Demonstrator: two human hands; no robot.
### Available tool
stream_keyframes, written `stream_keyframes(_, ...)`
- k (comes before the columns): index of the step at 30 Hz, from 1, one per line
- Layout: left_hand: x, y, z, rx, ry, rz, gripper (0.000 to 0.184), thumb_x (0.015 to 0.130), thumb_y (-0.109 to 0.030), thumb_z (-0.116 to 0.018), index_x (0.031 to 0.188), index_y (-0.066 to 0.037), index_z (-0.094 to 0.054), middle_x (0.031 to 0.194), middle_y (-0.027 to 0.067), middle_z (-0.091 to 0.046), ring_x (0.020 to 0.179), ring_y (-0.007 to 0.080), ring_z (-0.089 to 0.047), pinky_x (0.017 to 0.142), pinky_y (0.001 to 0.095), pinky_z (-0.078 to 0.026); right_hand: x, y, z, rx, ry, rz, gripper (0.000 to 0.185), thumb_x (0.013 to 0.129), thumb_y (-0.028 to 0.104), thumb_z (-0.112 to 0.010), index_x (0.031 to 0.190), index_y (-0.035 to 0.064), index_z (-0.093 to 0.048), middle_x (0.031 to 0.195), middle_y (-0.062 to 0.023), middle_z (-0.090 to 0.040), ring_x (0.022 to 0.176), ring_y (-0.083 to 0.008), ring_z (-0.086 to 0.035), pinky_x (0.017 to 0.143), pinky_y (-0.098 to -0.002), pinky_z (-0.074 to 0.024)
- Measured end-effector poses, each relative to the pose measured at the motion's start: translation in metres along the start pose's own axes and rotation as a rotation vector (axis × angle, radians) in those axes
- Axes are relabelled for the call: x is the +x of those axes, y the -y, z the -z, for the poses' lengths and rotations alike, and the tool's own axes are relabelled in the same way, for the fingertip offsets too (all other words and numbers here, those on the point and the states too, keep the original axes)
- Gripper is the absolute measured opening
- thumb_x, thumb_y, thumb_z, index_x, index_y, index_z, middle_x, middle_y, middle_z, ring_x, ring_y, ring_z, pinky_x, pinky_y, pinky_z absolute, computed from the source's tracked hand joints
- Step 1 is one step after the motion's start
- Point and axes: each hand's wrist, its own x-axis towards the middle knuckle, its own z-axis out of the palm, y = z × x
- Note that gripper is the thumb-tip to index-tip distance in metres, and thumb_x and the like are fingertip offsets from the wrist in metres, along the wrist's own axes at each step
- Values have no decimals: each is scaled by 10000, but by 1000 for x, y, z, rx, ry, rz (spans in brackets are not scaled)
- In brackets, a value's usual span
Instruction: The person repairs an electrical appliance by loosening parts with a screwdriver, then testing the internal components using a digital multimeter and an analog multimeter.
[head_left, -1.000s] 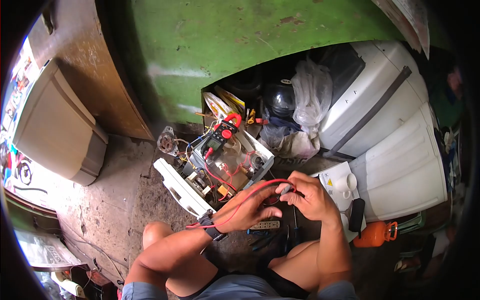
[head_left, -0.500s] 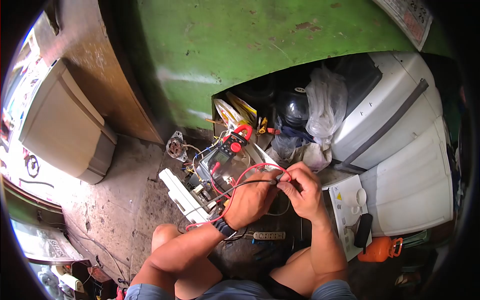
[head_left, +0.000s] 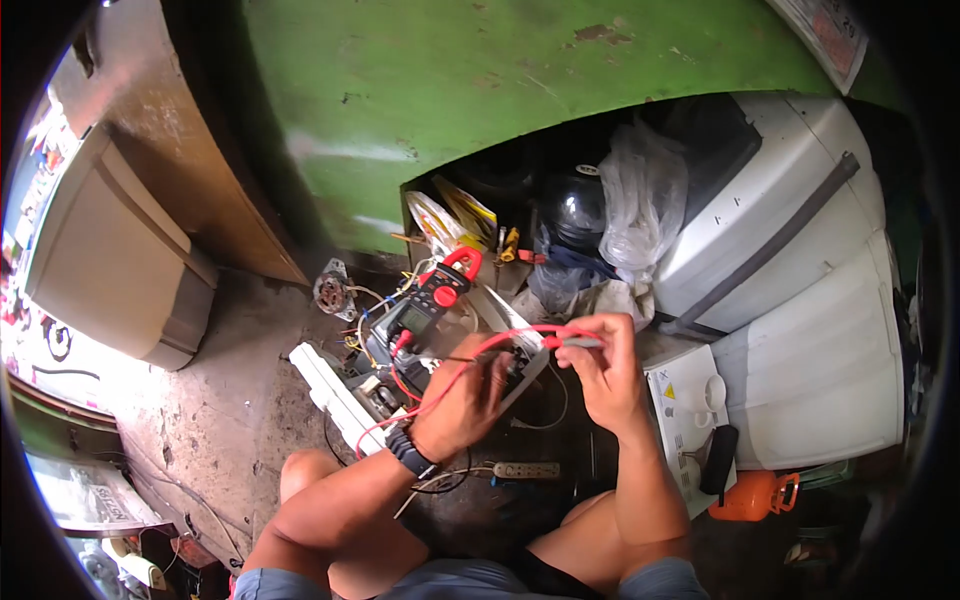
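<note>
My right hand (head_left: 608,378) pinches a red test lead (head_left: 515,332), with a grey tip showing between thumb and fingers. The lead loops over my left wrist and toward the red and black clamp meter (head_left: 420,312). Lower and further left, my left hand (head_left: 458,405) has bent, slightly blurred fingers over an opened white appliance housing (head_left: 335,395). A dark lead passes by those fingers, but what they grip is hidden. The clamp meter lies on the housing among loose wires. A round motor-like part (head_left: 333,290) rests on the floor beside it, wires attached.
A power strip (head_left: 527,469) lies on the floor before my legs. To the right are a white box (head_left: 690,405), an orange gas canister (head_left: 752,496) and large white panels (head_left: 810,340). Plastic bags (head_left: 640,200) hang under the green panel (head_left: 450,90).
My hands were together at the leads and are now apart. My left hand moved left and down toward the housing, while my right hand kept the red lead. The view shifted slightly.
</note>
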Motion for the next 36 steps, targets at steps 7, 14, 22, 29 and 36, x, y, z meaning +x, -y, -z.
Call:
stream_keyframes(7,-9,10,-1,-23,150,230,195,974,-91,-713,1151,-24,-666,906,191,-747,843,337,-761,721,420,-569,9,-32,-2,-83,44,-40,174,1069,146,-671,1140,7,-593,959,-60,-699,846,-125,-700,778,-285,-574)
stream_keyframes(14,-10,10,-4,40,171,281,207,969,-147,-711,1141,-34,-690,941,237,-733,888,452,-721,760,513,-575,10,-49,-12,-30,57,-76,158,1075,144,-661,1123,14,-585,961,-67,-709,832,-132,-709,746,-297,-580)
stream_keyframes(22,-9,12,-6,14,220,286,189,1007,-120,-674,1161,-12,-692,1073,203,-752,983,396,-741,846,426,-580,9,-55,-13,-147,82,-43,147,1056,137,-689,1108,23,-612,943,-76,-722,829,-150,-724,743,-305,-566)
stream_keyframes(29,-12,13,-12,106,180,126,179,966,-90,-698,1133,-28,-709,1061,189,-720,964,414,-708,817,461,-574,8,-55,-15,-250,76,-4,153,1020,107,-728,1101,20,-632,941,-94,-719,807,-179,-720,729,-316,-558)
stream_keyframes(36,-14,10,-14,168,168,107,197,930,-74,-713,1123,-37,-713,1057,179,-717,977,408,-702,814,463,-580,9,-53,-13,-303,80,69,163,996,102,-752,1106,25,-661,938,-106,-716,813,-214,-715,730,-340,-559)
